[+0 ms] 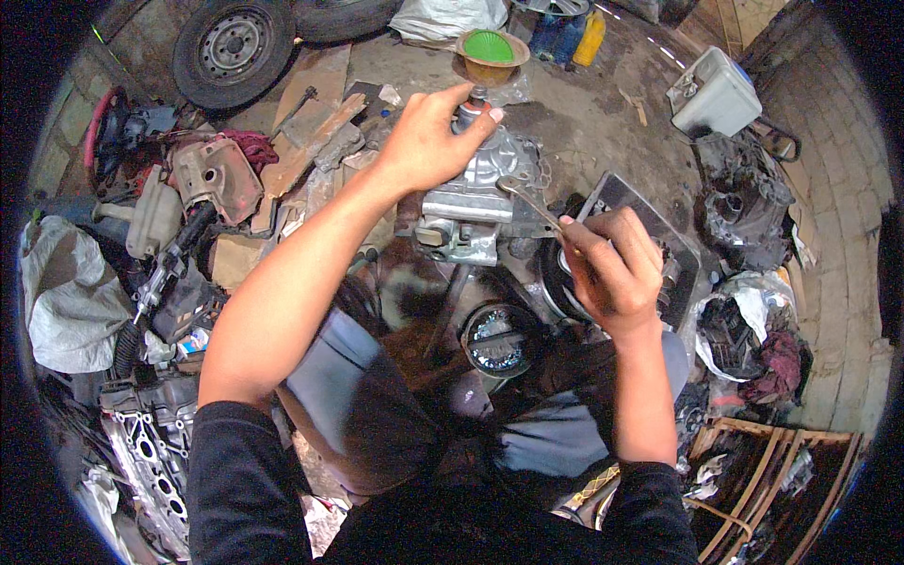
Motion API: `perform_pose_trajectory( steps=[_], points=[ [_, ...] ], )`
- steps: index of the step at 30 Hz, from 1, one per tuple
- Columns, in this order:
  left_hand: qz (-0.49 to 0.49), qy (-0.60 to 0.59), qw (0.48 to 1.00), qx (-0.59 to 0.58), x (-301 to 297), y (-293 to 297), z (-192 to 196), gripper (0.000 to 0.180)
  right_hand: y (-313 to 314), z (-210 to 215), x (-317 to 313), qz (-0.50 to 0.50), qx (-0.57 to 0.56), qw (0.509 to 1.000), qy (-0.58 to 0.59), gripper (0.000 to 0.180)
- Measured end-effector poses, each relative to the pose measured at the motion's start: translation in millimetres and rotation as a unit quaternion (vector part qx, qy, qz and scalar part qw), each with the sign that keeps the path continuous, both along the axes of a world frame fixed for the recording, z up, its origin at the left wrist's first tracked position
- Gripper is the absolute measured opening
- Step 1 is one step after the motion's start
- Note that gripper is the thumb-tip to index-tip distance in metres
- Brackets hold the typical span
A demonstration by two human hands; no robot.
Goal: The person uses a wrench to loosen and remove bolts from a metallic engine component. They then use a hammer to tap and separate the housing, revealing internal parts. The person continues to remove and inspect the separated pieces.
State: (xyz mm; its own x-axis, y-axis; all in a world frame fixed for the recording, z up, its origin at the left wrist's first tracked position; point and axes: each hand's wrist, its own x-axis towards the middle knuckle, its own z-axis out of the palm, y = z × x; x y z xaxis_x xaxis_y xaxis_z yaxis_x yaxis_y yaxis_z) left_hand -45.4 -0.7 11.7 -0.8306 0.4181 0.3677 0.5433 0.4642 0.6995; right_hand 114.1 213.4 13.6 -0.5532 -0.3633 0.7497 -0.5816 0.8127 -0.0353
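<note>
In front of me a silvery cast-metal housing [466,202], like a gearbox or pump part, rests above the floor. My left hand [438,132] reaches over its far end, thumb and fingers closed around a small dark cylindrical fitting [478,95]. A combination wrench [532,201] is pinched in my right hand [617,264], its ring end lying over the right side of the housing. Whether that end sits on a bolt I cannot tell. Below the housing, between my knees, is a round dark container [500,339] with a shiny, speckled surface.
Behind the housing stands a bowl [492,58] with a green inside. A wheel [234,47] lies far left, a grey plastic box [714,92] far right. Engine parts [155,461] crowd the left; a black tray [650,240] and a white bag [744,325] are at right.
</note>
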Motion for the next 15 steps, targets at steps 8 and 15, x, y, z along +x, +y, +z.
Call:
perform_pose_trajectory(
  steps=[8,15],
  points=[
    [0.011,0.005,1.0,-0.004,1,0,0,0.067,-12,-6,0,0.019,0.012,1.0,-0.015,0.037],
    [0.013,0.011,1.0,-0.016,-1,0,-2,0.065,21,-30,-28,-0.157,0.02,0.985,-0.074,0.033]
  ],
)
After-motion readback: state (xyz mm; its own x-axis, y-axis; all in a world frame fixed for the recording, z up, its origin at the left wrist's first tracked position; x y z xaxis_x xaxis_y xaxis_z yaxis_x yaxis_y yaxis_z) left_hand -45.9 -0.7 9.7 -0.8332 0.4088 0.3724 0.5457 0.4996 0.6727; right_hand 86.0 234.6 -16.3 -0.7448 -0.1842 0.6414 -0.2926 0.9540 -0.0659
